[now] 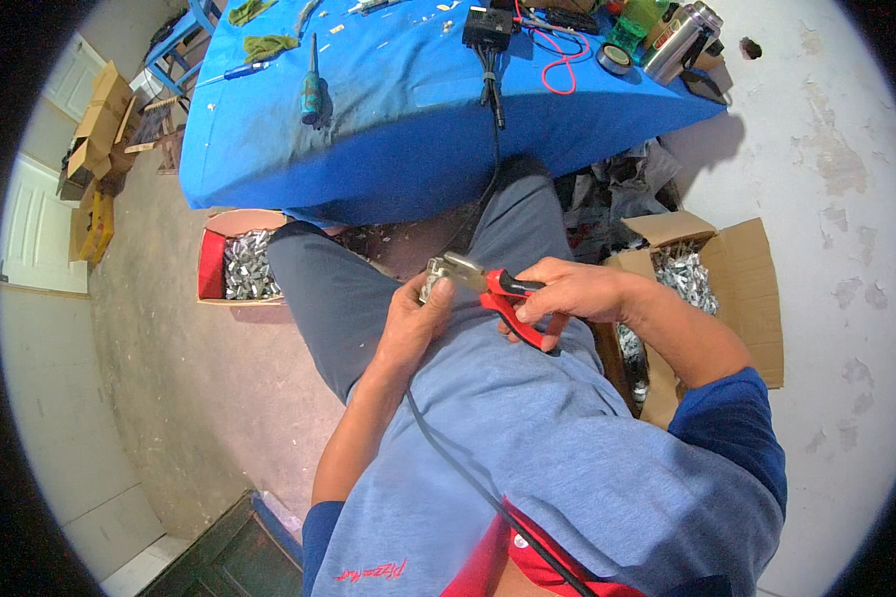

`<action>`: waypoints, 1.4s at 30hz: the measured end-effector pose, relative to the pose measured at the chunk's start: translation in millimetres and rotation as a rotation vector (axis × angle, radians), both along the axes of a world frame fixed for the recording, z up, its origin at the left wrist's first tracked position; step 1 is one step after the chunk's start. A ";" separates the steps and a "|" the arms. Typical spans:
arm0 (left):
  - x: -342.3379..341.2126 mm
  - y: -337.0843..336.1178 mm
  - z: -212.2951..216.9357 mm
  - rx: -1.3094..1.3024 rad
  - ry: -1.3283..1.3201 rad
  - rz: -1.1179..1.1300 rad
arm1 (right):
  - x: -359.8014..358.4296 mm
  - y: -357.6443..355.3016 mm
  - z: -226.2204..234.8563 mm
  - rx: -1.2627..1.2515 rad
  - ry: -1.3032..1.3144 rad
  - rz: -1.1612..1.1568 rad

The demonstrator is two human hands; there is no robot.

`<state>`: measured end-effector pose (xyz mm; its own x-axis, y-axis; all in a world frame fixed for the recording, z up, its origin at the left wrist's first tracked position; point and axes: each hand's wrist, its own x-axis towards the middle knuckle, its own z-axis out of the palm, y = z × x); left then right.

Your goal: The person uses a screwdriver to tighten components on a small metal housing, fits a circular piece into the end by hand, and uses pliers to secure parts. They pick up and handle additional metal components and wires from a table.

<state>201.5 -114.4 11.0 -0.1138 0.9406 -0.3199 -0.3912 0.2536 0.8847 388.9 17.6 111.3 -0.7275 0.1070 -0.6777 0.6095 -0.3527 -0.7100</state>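
My left hand (414, 316) pinches a small shiny metal piece (432, 283) above my lap. In my right hand (579, 291) is a pair of pliers with red and black handles (513, 316), the fingers wrapped round the grips. The jaws of the pliers point left and meet the metal piece; whether they are closed on it is too small to tell. Similar silvery metal pieces (249, 267) fill a red-sided box (210, 267) to the left of my knees. More metal pieces (685, 281) lie in an open cardboard box (749, 294) by my right arm.
Ahead stands a table under a blue cloth (408, 124). On it are a teal screwdriver (312, 97), a black power adapter (487, 29), a red cord (560, 78), a tape roll (613, 59) and a steel thermos (681, 45). A dark cable (448, 458) runs down my shirt.
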 end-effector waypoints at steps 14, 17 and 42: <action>5.8 2.7 12.8 0.042 0.056 0.036 | -8.5 -2.1 -17.9 0.244 0.071 0.144; 6.3 2.0 6.9 0.064 0.091 0.035 | -10.6 4.2 -17.0 0.362 0.099 0.244; 2.1 -8.2 6.1 0.024 0.069 0.022 | -14.7 -7.6 -40.5 0.998 0.144 0.056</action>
<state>203.6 -122.6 17.1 -0.1557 0.9449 -0.2879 -0.3345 0.2238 0.9154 374.1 10.0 70.8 -0.8165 0.5406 -0.2028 0.4926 0.4688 -0.7332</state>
